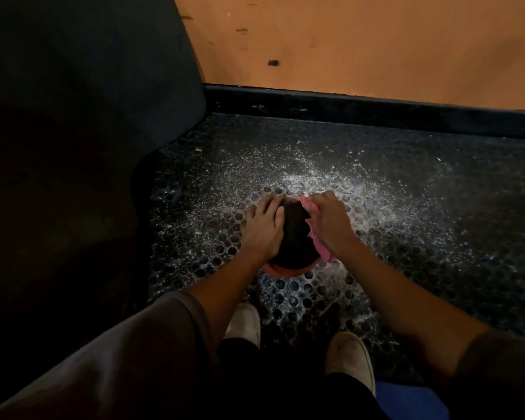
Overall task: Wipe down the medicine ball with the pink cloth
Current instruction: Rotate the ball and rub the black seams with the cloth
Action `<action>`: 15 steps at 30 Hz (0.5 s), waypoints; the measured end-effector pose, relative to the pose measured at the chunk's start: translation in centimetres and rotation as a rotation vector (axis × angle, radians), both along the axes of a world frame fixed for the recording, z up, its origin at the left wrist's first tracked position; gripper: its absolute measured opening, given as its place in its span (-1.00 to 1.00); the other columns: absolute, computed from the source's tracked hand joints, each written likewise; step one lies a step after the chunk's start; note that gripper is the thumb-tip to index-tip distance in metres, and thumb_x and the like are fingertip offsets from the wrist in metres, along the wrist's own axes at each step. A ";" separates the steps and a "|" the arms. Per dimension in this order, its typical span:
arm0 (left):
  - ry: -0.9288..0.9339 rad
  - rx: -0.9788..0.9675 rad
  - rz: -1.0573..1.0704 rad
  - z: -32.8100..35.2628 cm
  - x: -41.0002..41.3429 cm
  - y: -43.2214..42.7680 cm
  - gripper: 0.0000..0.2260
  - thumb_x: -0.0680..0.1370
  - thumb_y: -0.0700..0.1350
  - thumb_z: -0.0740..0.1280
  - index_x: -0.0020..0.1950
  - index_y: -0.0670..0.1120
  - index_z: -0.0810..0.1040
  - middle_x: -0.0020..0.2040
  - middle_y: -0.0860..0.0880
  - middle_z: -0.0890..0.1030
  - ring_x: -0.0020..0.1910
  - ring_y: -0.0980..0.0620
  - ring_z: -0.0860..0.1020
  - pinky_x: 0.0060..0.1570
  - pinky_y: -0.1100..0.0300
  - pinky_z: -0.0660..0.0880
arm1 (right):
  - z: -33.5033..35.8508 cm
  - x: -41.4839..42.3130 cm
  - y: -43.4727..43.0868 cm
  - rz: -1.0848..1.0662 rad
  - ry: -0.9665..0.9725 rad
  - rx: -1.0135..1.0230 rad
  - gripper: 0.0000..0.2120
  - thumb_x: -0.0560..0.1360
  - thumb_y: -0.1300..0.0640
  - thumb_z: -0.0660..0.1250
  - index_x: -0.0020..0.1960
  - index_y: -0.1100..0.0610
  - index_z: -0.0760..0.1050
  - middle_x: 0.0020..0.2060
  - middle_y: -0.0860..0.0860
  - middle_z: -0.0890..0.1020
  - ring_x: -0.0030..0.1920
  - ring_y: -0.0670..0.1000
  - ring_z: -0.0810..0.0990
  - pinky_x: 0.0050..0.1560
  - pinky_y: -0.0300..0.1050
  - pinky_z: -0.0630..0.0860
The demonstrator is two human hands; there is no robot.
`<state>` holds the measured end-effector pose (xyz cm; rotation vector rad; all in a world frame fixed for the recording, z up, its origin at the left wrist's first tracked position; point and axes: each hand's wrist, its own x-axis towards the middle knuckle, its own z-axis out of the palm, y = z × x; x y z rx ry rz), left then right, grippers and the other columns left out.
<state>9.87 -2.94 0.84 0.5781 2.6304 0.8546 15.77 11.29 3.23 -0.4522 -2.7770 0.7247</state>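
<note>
Dark medicine ball (294,234) sits on perforated rubber floor mat (406,225). Left hand (262,227) lies flat on its left side, fingers spread. Right hand (328,219) grips bunched pink cloth (321,252) against its right side.

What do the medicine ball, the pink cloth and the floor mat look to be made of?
The medicine ball: probably rubber or vinyl, matte dark with a reddish lower band; no glare, though the light is dim. The pink cloth: soft woven or microfibre fabric, crumpling in folds under the right hand. The floor mat: likely rubber, black, perforated with round holes, dusted with white specks.
</note>
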 end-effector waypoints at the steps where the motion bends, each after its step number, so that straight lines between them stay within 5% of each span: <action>1: -0.002 0.030 -0.008 0.0 0.0 -0.1 -0.40 0.56 0.23 -0.27 0.50 0.09 0.22 0.52 0.00 0.23 0.50 -0.13 0.17 0.42 -0.23 0.15 | 0.2 0.1 -0.1 0.037 -0.004 0.008 -0.88 0.55 0.23 0.28 -0.01 0.23 0.57 -0.13 0.08 0.47 -0.08 0.17 0.51 -0.01 0.02 0.43; 5: 0.029 0.177 -0.031 0.3 -0.3 -0.2 -0.52 0.61 0.02 -0.14 0.38 -0.07 0.40 0.38 -0.06 0.41 0.38 -0.04 0.34 0.39 -0.13 0.20 | 1.2 1.7 -2.4 0.307 0.030 0.080 -0.68 0.40 0.21 0.46 0.14 0.17 0.57 0.10 0.08 0.53 0.09 0.06 0.42 0.03 -0.01 0.46; 11: -0.004 0.142 -0.009 -0.4 -1.0 0.4 -0.65 0.69 -0.01 -0.06 0.39 0.00 0.37 0.40 -0.03 0.38 0.38 -0.03 0.33 0.37 -0.04 0.12 | 0.7 0.8 -1.5 0.070 0.009 -0.017 -0.80 0.54 0.20 0.29 0.15 0.16 0.53 0.09 0.10 0.47 0.08 0.13 0.41 0.02 -0.04 0.39; 15: 0.012 0.210 0.012 -0.7 -1.2 -0.3 -0.67 0.70 -0.05 -0.03 0.38 -0.03 0.39 0.37 -0.02 0.41 0.35 0.00 0.36 0.38 -0.08 0.16 | 1.5 1.7 -1.8 0.288 0.032 0.085 -0.71 0.37 0.30 0.47 0.09 0.25 0.58 0.00 0.16 0.57 0.02 0.23 0.52 0.03 0.09 0.46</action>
